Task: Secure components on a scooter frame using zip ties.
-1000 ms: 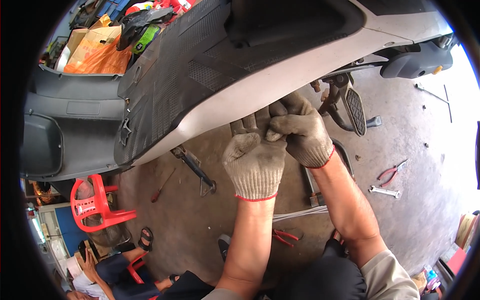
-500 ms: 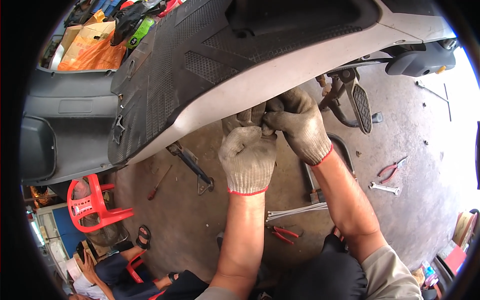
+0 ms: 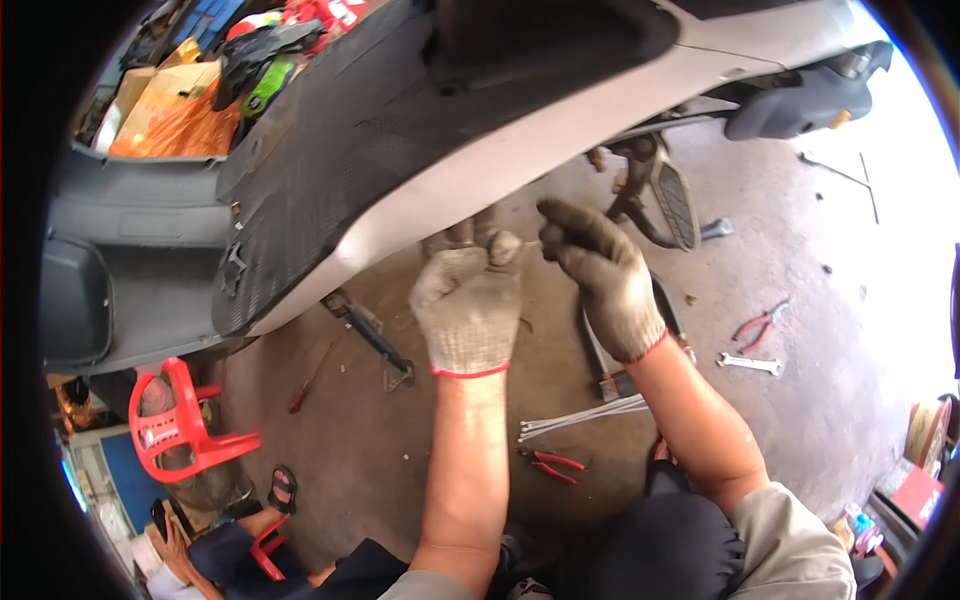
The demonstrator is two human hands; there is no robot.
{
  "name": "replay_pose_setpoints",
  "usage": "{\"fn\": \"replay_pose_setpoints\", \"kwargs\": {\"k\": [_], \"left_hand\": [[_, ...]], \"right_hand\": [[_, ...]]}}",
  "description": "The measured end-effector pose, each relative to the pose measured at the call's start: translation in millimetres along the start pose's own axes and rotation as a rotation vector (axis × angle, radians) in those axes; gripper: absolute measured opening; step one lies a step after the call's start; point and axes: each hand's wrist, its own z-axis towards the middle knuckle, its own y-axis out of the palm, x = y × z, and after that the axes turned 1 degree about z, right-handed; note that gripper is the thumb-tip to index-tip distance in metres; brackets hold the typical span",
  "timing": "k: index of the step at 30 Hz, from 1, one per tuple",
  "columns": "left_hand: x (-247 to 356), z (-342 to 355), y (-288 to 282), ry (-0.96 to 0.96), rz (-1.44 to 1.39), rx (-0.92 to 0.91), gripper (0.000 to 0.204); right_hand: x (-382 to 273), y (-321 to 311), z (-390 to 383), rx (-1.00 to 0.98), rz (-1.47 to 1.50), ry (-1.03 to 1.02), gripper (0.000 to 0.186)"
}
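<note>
Both my hands wear grey-white knit work gloves with red cuffs. My left hand (image 3: 468, 312) reaches up to the lower edge of the scooter's white side panel (image 3: 430, 205). Its fingers are bent, and the tips are partly hidden under the panel, with whatever they grip. Just to the right, my right hand (image 3: 606, 280) is held apart from the left, below the panel. Its fingers are pressed together and point toward the left hand, slightly blurred. A faint, thin pale line shows between the hands, too small to name.
Above is the scooter's black footboard (image 3: 300, 210); a kickstand (image 3: 370, 335) and a foot pedal (image 3: 672, 200) hang below. On the floor lie pale rods (image 3: 585, 417), red-handled pliers (image 3: 553, 465), more pliers (image 3: 762, 325), a wrench (image 3: 750, 363) and a screwdriver (image 3: 310, 380). A person sits by a red chair (image 3: 180, 420).
My right hand has drawn away from my left, to the right and slightly down, leaving a gap between them. My left hand stays at the panel edge. The whole view has shifted a little.
</note>
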Motion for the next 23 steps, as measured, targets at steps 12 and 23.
{"fn": "replay_pose_setpoints", "kwargs": {"k": [12,23], "left_hand": [[2,4,8,-0.015,-0.041,0.056,0.048],[6,2,3,-0.038,-0.061,0.043,0.051]], "right_hand": [[-13,-266,-125,0.958,-1.669,0.458,0.084],[-1,-247,-74,0.928,-1.568,0.487,0.06]]}}
